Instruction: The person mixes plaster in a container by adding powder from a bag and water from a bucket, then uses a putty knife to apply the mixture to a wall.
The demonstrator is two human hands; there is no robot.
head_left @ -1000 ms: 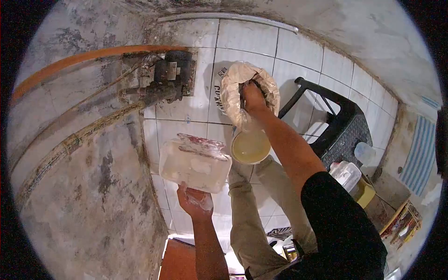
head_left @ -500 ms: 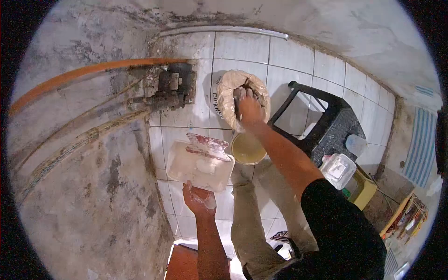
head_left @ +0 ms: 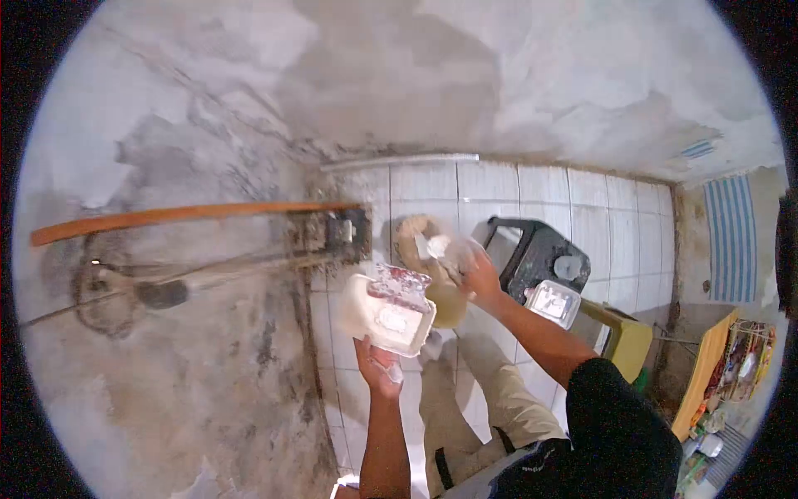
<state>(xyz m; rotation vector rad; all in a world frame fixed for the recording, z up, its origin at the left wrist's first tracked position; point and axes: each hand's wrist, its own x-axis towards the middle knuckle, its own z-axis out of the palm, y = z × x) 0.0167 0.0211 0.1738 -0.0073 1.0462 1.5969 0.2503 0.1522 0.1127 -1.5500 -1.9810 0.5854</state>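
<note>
My left hand (head_left: 381, 371) grips a shallow plastic tub (head_left: 353, 312) from below and at its near side. White material lies in the tub, and a red-stained, plaster-smeared flat blade (head_left: 397, 287) rests across its far edge. Whitish residue coats my left fingers and palm. My right hand (head_left: 478, 270), blurred by motion, is above and to the right of an open paper bag (head_left: 409, 239). A pale blurred thing shows at its fingers, with a white patch at its tip; I cannot make out its kind. Below the bag stands a bucket (head_left: 450, 306) with yellowish contents.
A black stool (head_left: 532, 264) to the right bears a round clear lid (head_left: 568, 267) and a clear plastic container (head_left: 553, 304). Beyond it are a yellow-green stool (head_left: 629, 339) and a crowded rack (head_left: 744, 358). An orange pipe (head_left: 199, 218) runs along the left wall.
My right hand has come up out of the paper bag and moved to its right. The tub in my left hand is tilted more, and the view has swung up toward the wall.
</note>
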